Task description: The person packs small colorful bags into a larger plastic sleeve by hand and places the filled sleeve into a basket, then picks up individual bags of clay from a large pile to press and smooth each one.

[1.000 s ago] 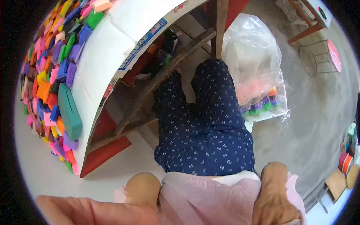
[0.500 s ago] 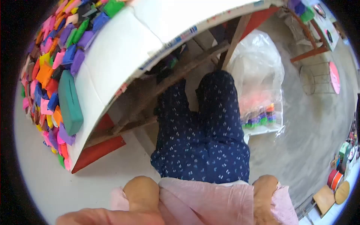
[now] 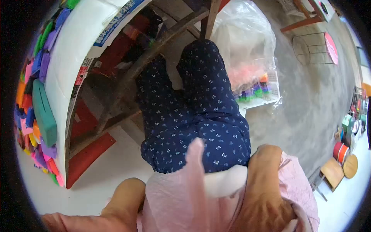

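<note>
At the lower left edge, my left hand (image 3: 71,223) is partly cut off by the frame, its fingers unclear. My right hand (image 3: 266,210) is at the lower right against the pink shirt (image 3: 166,201); its fingers are hidden by cloth and the frame edge. A blurred pink strip (image 3: 196,166), finger or fabric, rises in front of the shirt. White cloth (image 3: 226,181) shows at the waist, above dark blue patterned trousers (image 3: 193,131).
Colourful wrapped pieces and a teal block (image 3: 44,114) lie on a white tabletop (image 3: 75,42) at left. Wooden bars (image 3: 154,48) cross underneath. A plastic-covered white basket (image 3: 262,101) stands beside my legs; a wire stand (image 3: 315,48) and a stool (image 3: 332,174) are at right.
The view has shifted, so the table sits farther left and the basket higher. My right arm shows more at the shirt, white cloth is more exposed, and the blurred pink strip has appeared.
</note>
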### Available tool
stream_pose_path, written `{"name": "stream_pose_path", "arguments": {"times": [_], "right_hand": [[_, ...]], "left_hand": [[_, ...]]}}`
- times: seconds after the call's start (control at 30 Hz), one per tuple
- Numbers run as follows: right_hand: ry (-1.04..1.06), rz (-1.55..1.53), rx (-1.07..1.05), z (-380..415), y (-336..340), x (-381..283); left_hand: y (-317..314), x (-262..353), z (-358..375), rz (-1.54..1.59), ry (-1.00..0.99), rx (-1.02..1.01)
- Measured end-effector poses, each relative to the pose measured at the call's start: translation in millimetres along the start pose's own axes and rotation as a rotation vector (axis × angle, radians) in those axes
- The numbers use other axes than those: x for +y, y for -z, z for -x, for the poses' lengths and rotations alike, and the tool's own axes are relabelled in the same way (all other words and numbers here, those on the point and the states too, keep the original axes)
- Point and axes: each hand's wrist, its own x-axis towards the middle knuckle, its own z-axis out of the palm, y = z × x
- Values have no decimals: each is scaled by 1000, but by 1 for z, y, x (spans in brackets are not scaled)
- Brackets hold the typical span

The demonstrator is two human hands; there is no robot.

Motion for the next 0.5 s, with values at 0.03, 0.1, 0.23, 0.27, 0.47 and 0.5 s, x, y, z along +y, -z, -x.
{"name": "stream_pose_path", "arguments": {"times": [0.03,0.1,0.23,0.27,0.47,0.5], "right_hand": [[9,-3,1,0,-1,0],[7,-10,6,3,0,-3],[-13,11,-9,5,-3,-2],[-20,20,-15,5,-3,-2],[-35,66,-30,0,2,-1],[-38,77,-26,-1,3,-3]], "left_hand": [[-1,1,2,-4,-7,0],[-4,3,3,-18,-10,7],[-6,13,7,-35,-58,43],[-7,14,7,-51,-66,53],[-1,18,8,-10,-124,49],[3,18,8,46,-139,30]]}}
